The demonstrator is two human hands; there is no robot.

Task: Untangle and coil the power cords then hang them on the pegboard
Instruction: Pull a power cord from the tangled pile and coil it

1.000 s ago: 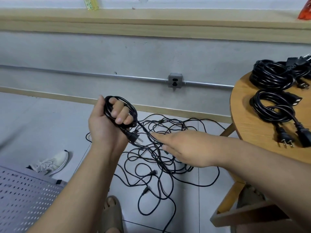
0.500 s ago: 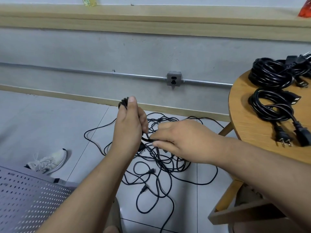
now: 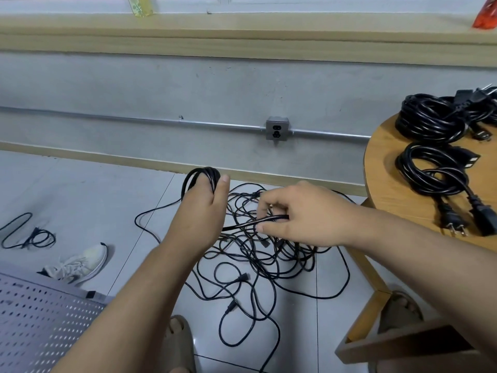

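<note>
Left hand (image 3: 204, 211): raised over the floor, back to camera, thumb up; grips the small coil (image 3: 201, 175), whose black loops show above the knuckles. Fingers hidden behind the hand.
Right hand (image 3: 304, 214): just right of the left hand, fingers bent; thumb and fingertips pinch the loose stretch (image 3: 250, 224) of the same cord.
Loose stretch: runs roughly level from the pinch back toward the left palm; its far end is hidden under the right fingers.
Tangle (image 3: 255, 262): thin black cords in a loose heap on the grey tile floor, directly below and behind both hands; several small plugs show in it, loops trail toward the camera.
Stray cord (image 3: 29, 235): lies by itself on the floor at far left, well apart from the tangle.
Pegboard (image 3: 40, 327): grey perforated panel lying flat at lower left; no cords on the part in view.
Round table (image 3: 387, 184): wooden, at right edge.
Thick coils (image 3: 430, 170): at least two bundles of heavier black cord lie on the table, plugs pointing toward the camera.
Wall outlet (image 3: 277, 128): metal box on a conduit, above the tangle.
Sneaker (image 3: 80, 265): white, on the floor beside the pegboard.
Feet: sandal (image 3: 178, 337) at bottom centre.
</note>
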